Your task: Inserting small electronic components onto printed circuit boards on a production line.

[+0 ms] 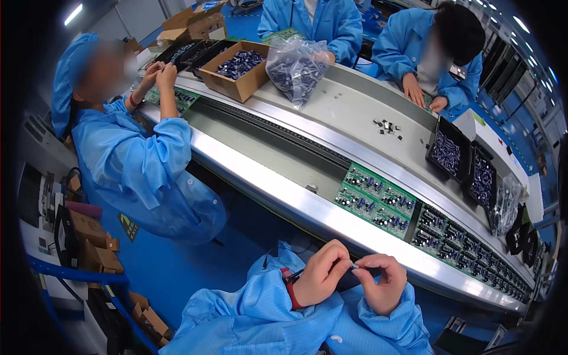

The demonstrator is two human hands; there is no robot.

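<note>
I take the green circuit boards (374,201) on the conveyor bench (284,198) as my landmark. Left of them, my left hand (319,273) is curled, its grip pinched narrow on one end of a small dark component (355,267), held in the air below the boards and short of the bench's near metal edge. My right hand (381,283) meets it, fingertips closed on the same piece from the other side; whether it is being bent or just turned, I cannot tell. I judge the work as under way: the nearest boards already carry blue capacitors, and the piece I hold is not yet on any board. Right of the landmark, more populated boards (467,245) run on toward the rim, touching end to end. Room is fair: open space lies between my hands and the bench edge, and the seated co-worker in blue (136,160) sits well apart to the left.
</note>
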